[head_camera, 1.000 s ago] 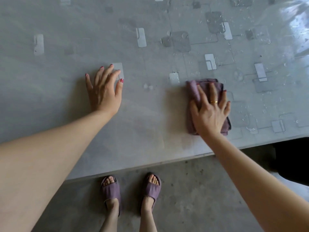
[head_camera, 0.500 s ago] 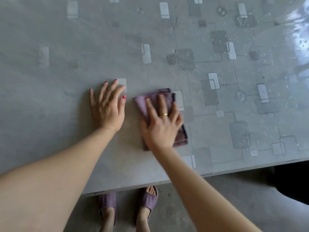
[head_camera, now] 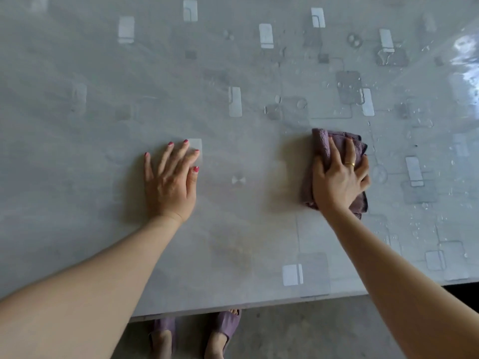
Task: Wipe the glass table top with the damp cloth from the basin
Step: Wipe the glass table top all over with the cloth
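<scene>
Head view.

Glass table top (head_camera: pixel 233 242): grey, patterned with pale rectangles and outlined squares; fills most of the frame. Near edge runs low across the picture, rising slightly to the right. Water droplets scattered over the right portion; the left portion looks hazy, possibly a wiped film, though the view does not settle it.

Damp cloth (head_camera: pixel 324 143): mauve, folded into an oblong pad, flat on the glass at right of centre. Long axis runs from the near edge toward the far side, tilted slightly; far end a little leftward. Well inside the near edge.

Right hand (head_camera: pixel 339 177): palm down on the cloth, fingers spread and pressing it to the glass, a gold ring (head_camera: pixel 350 164) on one finger.

Left hand (head_camera: pixel 171 180): flat on bare glass, fingers splayed, holding nothing, well apart from the cloth.

Open room: bare glass between the hands, beyond both, and to the far left.

Below the edge: two mauve slippers (head_camera: pixel 228 325) on a concrete floor (head_camera: pixel 311 332).
</scene>
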